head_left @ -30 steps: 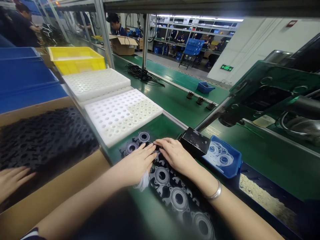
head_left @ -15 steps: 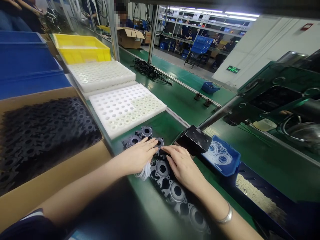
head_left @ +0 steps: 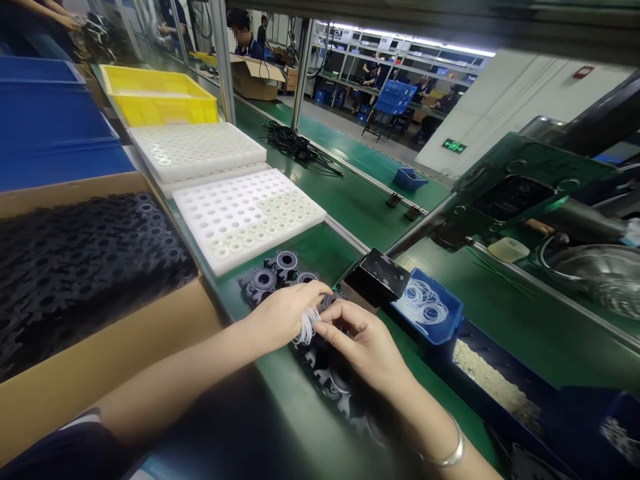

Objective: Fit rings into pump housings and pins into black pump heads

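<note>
My left hand [head_left: 285, 315] is curled around a bundle of thin white rings [head_left: 307, 327], which hangs out below its fingers. Close against it, my right hand [head_left: 370, 343] pinches the edge of the same bundle between thumb and fingertips; whether it has one ring or several I cannot tell. Beneath both hands stand black housings with round bored centres, such as the black housing [head_left: 263, 280] at the far left end of the row. My hands and forearms cover part of that row.
White foam trays [head_left: 220, 265] with ring-shaped parts lie behind my hands, a yellow crate [head_left: 165, 110] beyond. A cardboard box [head_left: 200, 297] of black parts stands left. To the right are a black block [head_left: 377, 277], a blue bin [head_left: 453, 330] of white rings and a green machine [head_left: 530, 180].
Both hands have risen from lying flat over the housings. My left hand has curled round the rings, and my right fingers have come together at the bundle. The view has shifted slightly.
</note>
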Tool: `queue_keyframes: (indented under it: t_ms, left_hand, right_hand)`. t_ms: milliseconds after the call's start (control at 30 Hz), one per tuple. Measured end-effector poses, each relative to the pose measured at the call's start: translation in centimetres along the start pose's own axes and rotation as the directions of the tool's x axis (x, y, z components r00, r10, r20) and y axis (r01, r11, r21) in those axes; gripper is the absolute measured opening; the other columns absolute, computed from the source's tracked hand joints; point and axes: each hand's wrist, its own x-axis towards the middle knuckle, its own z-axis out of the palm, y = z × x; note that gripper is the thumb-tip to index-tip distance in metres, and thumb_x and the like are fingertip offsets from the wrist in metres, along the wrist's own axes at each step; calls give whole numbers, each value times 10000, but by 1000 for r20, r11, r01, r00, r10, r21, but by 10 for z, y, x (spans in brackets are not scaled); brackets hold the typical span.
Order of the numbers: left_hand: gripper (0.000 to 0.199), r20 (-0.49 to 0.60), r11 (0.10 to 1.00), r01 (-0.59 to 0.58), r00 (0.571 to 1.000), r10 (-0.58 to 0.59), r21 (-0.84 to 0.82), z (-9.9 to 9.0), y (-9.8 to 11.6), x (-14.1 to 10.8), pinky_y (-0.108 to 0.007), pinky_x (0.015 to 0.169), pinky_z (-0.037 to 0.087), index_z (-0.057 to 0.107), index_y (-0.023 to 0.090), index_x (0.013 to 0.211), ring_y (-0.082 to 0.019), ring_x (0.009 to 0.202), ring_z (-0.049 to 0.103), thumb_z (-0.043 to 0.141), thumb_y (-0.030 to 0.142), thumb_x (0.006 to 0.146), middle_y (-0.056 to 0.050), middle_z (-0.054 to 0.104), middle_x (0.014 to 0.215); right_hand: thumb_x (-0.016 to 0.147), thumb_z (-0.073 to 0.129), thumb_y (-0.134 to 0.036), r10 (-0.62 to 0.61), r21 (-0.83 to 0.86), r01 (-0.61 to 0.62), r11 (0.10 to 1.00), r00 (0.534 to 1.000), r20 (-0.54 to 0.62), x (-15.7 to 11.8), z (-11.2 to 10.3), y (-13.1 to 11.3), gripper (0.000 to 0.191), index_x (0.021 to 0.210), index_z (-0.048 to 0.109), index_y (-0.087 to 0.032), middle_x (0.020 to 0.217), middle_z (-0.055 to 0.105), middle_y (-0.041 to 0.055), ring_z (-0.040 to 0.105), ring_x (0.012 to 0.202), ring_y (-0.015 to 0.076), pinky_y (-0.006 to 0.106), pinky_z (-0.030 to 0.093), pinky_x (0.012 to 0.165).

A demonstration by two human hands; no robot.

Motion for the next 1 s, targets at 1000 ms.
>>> queue_keyframes:
  t_ms: [1000]
  left_hand:
    - [169,-8,720,337,903,-429,-606,-5,-11,-19,-357,692,639,676,156,819,-251,775,758,747,309,827,-77,766,830]
  right_hand:
    - [928,614,-432,121,70,-108,992,969,-217,-1,-34,33,269,789,584,-204,786,563,4,512,718,152,274,425,671]
